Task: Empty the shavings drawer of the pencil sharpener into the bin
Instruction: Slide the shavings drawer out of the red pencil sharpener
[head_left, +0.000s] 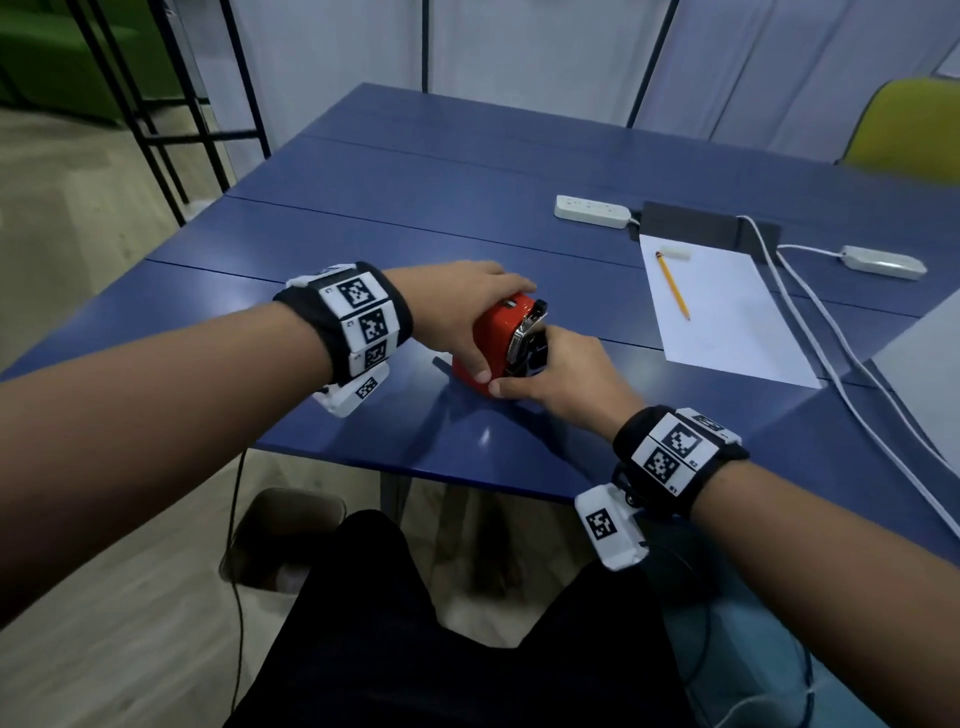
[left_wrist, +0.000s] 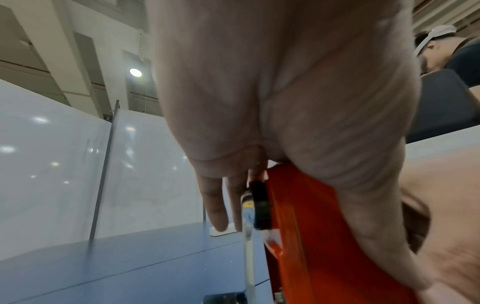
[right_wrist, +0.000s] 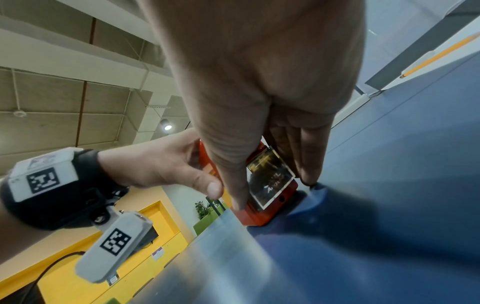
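The red pencil sharpener (head_left: 488, 345) stands on the blue surface (head_left: 415, 208) near its front edge, directly in front of the person. The left hand (head_left: 467, 312) is clamped over the top of the body, fingers wrapped across the far side and thumb pressed against the near side, holding it down. The right hand (head_left: 561, 374) is at the crank end, its thumb and fingers pinching the two sides of the dark translucent shavings drawer (right_wrist: 270, 181) set low in the housing. In the right wrist view the drawer appears seated, or at most barely started out of its slot.

The step in hand is judged to be drawing the drawer free. To do it well, the left hand should bear straight down so the sharpener does not slide or tip toward the pull, while the right hand pulls level and along the slot rather than prying up. The metal crank (head_left: 524, 327) sits just above the drawer, so the fingers need to stay low and clear of it. A slow, even pull is wiser than a jerk, since a sudden release could scatter shavings. Once out, the drawer should be kept open side up until it reaches the bin (head_left: 283, 535), which seems to be the dark container on the floor under the near edge, though it is blurred.

A pencil (head_left: 672, 285) lies on a white sheet (head_left: 727, 322) well to the right.
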